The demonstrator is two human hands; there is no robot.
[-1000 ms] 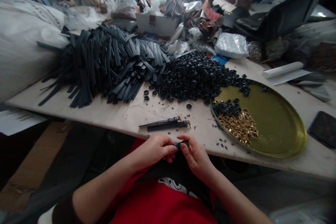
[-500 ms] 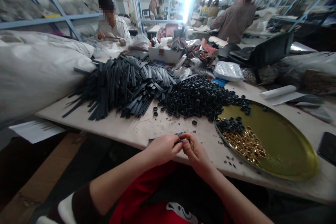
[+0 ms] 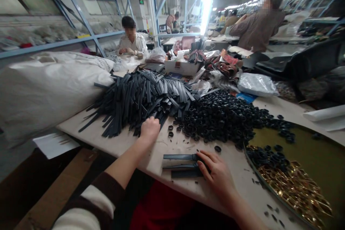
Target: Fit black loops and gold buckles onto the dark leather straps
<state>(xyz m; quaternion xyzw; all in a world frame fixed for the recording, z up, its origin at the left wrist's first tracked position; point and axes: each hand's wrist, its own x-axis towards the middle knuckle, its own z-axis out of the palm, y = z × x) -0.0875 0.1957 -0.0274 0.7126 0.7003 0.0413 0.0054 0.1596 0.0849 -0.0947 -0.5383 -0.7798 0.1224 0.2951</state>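
Observation:
My left hand is closed at the front edge of a large pile of black flat strips. Its fingers curl down on the far side, partly hidden, around the end of a strip. On the table nearer me, my right hand lies over the right ends of several black straps, thumb and fingers bent about them. Those ends are covered by the hand. Beyond it spreads a heap of small black loops, with a single loop lying just past the fingertips.
At right a round gold-coloured tray holds black loops and gold metal pieces. A white sack bulges on the left. Behind the piles stand a white box and a plastic-wrapped packet. Other people work farther back.
My hands were together at the table edge; now they are apart. The left has reached forward and left to the strip pile, while the right has lowered onto the table over the straps.

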